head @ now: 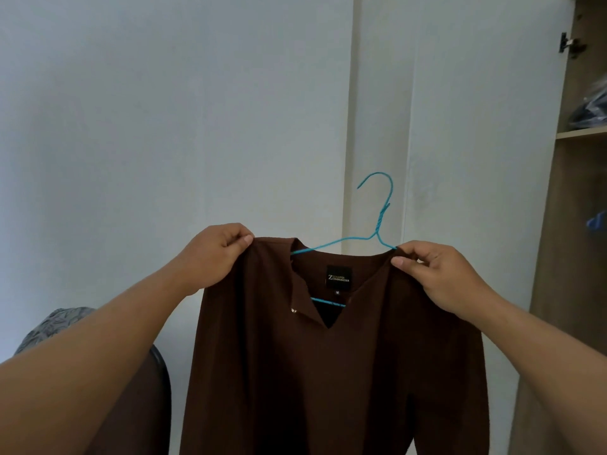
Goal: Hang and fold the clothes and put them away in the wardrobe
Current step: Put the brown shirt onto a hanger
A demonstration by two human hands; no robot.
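A dark brown long-sleeved shirt (328, 372) with a V neck and a black label hangs in front of me, held up in the air. A thin blue wire hanger (377, 224) sits inside its neck, hook pointing up and to the left. My left hand (213, 257) pinches the shirt's left shoulder. At the other shoulder, my right hand (440, 277) pinches the fabric where the hanger's arm enters the cloth. The shirt's lower part runs out of the frame.
An open wooden wardrobe (571, 224) stands at the right, with a shelf holding dark bundled clothes (591, 110) and something blue (596, 221) below. A grey patterned cushion (56, 326) lies at the lower left. A pale wall fills the background.
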